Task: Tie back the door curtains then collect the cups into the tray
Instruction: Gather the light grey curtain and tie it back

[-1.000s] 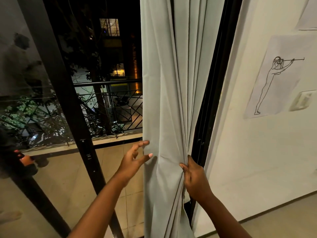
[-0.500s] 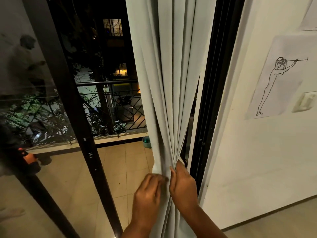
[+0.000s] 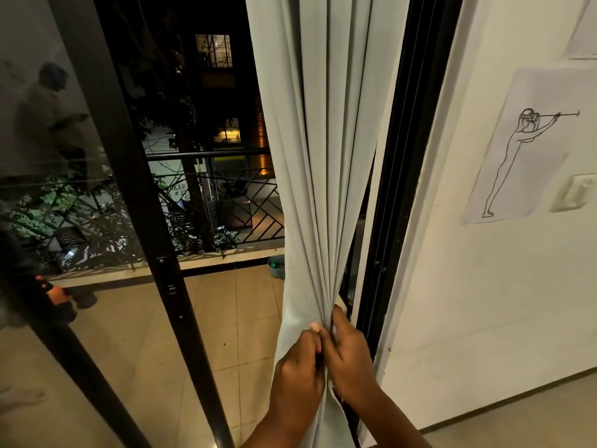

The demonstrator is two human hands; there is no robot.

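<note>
A pale grey-green door curtain (image 3: 318, 150) hangs in folds at the right side of the glass door, gathered into a narrow bunch low down. My left hand (image 3: 298, 373) grips the bunch from the left, its fingers wrapped round the fabric. My right hand (image 3: 350, 360) grips the same bunch from the right, touching the left hand. No tie-back, cups or tray show in this view.
A black door frame (image 3: 392, 195) stands right of the curtain, and a black mullion (image 3: 142, 221) crosses the glass to the left. Beyond lie a tiled balcony and railing (image 3: 226, 189). A white wall with a line drawing (image 3: 523, 147) and a switch (image 3: 573, 192) fills the right.
My left hand swept in from the open air to the curtain and closed round it beside my right hand. The fabric went from loose folds to a tight bunch.
</note>
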